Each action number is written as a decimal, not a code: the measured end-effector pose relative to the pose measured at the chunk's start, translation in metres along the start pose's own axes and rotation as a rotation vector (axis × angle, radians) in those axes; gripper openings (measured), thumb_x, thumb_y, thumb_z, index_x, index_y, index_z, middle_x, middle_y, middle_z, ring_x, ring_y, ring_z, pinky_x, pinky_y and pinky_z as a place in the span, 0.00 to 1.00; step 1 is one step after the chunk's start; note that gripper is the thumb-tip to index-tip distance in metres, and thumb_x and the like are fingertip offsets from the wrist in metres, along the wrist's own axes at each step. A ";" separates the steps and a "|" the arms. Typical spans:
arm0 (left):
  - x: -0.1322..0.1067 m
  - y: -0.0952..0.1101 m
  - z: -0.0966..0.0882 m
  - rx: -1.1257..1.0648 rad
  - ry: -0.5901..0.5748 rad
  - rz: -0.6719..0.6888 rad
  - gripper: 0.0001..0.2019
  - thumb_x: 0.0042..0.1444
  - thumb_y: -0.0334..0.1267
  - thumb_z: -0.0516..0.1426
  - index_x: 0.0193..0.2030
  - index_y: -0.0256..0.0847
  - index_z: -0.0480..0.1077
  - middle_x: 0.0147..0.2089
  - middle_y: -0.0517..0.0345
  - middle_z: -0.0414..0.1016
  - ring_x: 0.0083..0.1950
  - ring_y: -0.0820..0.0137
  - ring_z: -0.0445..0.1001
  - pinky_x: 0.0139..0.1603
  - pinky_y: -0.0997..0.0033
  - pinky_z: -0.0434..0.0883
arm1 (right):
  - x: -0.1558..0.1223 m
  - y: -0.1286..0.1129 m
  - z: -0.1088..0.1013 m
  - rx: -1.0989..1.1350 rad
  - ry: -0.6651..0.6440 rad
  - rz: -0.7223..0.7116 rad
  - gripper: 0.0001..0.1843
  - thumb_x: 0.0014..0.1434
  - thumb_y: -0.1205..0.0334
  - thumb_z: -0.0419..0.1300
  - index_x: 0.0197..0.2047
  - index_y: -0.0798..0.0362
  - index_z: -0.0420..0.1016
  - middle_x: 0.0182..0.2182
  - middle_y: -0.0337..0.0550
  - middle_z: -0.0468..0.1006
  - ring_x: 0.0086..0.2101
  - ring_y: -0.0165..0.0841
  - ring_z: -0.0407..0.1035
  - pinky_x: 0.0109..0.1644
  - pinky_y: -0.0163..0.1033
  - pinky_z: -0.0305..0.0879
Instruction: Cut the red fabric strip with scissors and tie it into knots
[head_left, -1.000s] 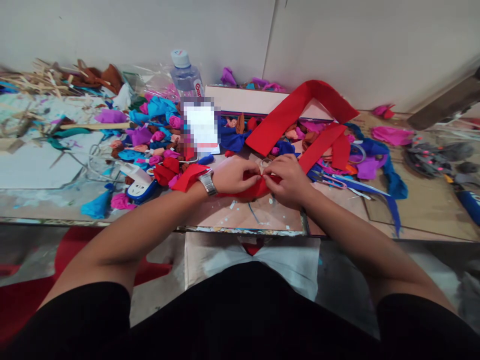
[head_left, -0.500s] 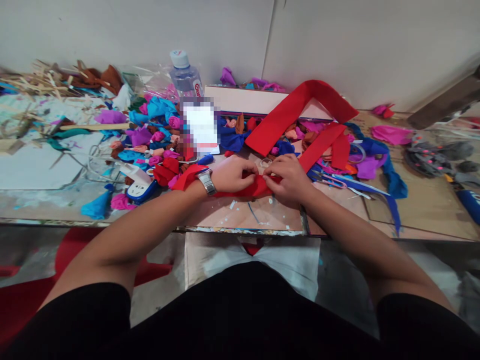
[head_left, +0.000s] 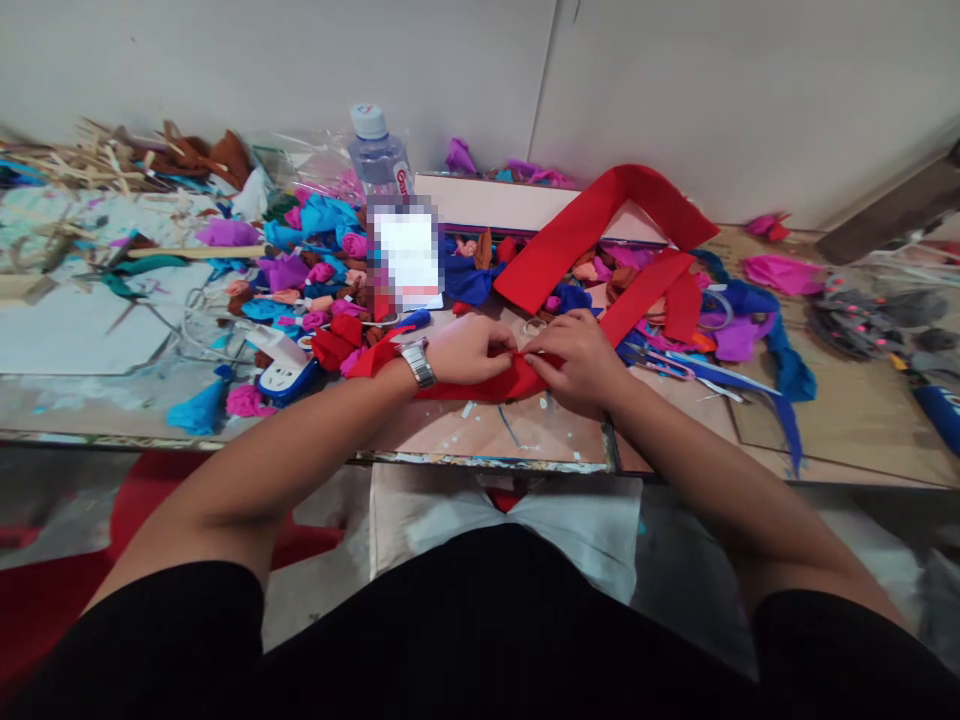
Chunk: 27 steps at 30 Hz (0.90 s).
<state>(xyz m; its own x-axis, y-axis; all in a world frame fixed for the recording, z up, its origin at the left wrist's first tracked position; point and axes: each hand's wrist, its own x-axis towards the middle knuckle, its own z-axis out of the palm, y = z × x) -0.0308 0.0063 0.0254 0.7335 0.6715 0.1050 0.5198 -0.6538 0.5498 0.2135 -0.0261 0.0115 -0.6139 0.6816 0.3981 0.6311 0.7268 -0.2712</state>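
A long red crepe paper strip (head_left: 491, 386) lies across the table's front under both hands, its left end sticking out past my left wrist. My left hand (head_left: 474, 350), with a metal watch (head_left: 417, 362) on the wrist, is closed in a pinch on the strip's upper edge. Close beside it, my right hand (head_left: 576, 358) pinches the same edge with thumb and fingertips, the other fingers bent. Beyond the right hand, more red paper (head_left: 645, 290) runs up and folds over in a large loop (head_left: 559, 245).
Crumpled paper pieces (head_left: 322, 270) in many colours cover the table behind. A water bottle (head_left: 380, 165) stands near a blurred, phone-like screen (head_left: 409, 255). At left sits a blue-and-white power socket (head_left: 289, 378) with its cable. Blue paper strips (head_left: 791, 370) and cardboard (head_left: 847, 410) lie right.
The view has shifted slightly. Both hands keep pinching the red strip in nearly the same place, fingertips moving a little; the paper below them shows slightly more.
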 end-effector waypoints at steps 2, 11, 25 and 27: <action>0.000 -0.001 0.000 0.004 -0.010 -0.013 0.15 0.58 0.39 0.56 0.41 0.38 0.84 0.32 0.55 0.82 0.30 0.70 0.72 0.34 0.69 0.64 | 0.000 0.002 0.000 -0.014 -0.013 -0.009 0.12 0.72 0.59 0.59 0.45 0.48 0.86 0.43 0.46 0.89 0.46 0.45 0.76 0.57 0.56 0.56; 0.002 -0.003 0.001 -0.040 -0.017 -0.086 0.15 0.59 0.40 0.56 0.39 0.38 0.83 0.28 0.59 0.78 0.28 0.72 0.67 0.32 0.69 0.61 | 0.001 0.009 0.000 -0.107 -0.063 0.021 0.11 0.72 0.59 0.60 0.49 0.49 0.84 0.47 0.50 0.88 0.48 0.48 0.76 0.57 0.57 0.56; 0.002 -0.004 0.005 -0.144 -0.008 -0.025 0.14 0.64 0.42 0.56 0.43 0.37 0.82 0.34 0.57 0.82 0.33 0.71 0.72 0.36 0.70 0.65 | 0.001 -0.003 -0.001 -0.097 -0.077 0.035 0.12 0.73 0.59 0.58 0.48 0.51 0.84 0.44 0.50 0.88 0.46 0.47 0.76 0.56 0.55 0.58; 0.002 -0.005 0.004 -0.142 0.001 -0.045 0.14 0.62 0.41 0.56 0.42 0.38 0.82 0.34 0.58 0.82 0.33 0.71 0.73 0.36 0.70 0.65 | 0.000 0.000 0.000 -0.095 -0.067 0.043 0.11 0.72 0.59 0.59 0.48 0.51 0.84 0.44 0.50 0.88 0.46 0.47 0.76 0.56 0.55 0.57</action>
<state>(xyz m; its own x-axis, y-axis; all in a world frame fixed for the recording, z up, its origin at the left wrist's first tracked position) -0.0305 0.0093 0.0193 0.7108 0.6990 0.0785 0.4844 -0.5673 0.6660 0.2132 -0.0260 0.0118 -0.6135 0.7184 0.3279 0.6977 0.6876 -0.2011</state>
